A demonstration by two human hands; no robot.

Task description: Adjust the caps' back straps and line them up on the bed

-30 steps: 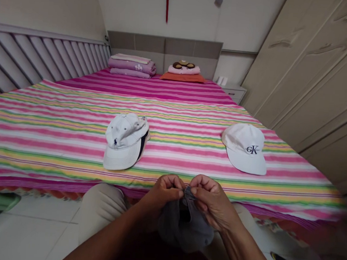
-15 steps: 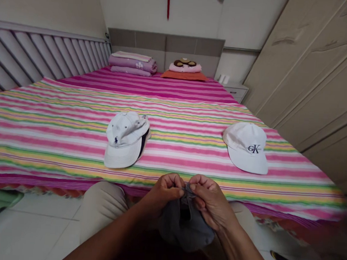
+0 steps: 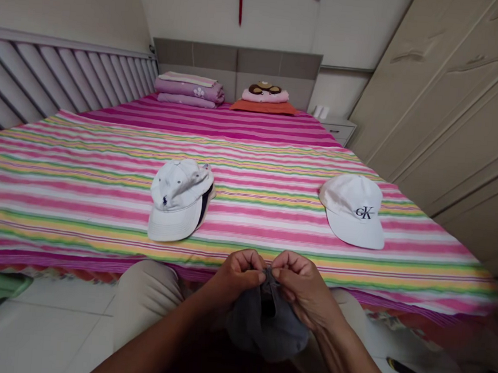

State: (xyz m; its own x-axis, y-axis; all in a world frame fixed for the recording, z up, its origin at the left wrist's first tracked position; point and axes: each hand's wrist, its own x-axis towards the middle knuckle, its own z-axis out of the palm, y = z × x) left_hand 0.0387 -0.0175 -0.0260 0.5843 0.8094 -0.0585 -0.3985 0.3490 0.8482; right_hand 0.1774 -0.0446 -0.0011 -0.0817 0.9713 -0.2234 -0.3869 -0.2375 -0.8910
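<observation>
Dark gray cap just off bed edge, left hand and right hand each closed in thumb-and-finger pinch at its strap, mostly finger-covered, which could slip free if either pinch slackens.

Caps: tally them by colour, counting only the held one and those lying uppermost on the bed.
White: 2 (small-logo cap, lettered cap)
Grey: 1 (held cap)
Total: 3
What lies under the small-logo cap is mostly hidden, so uncounted.
</observation>
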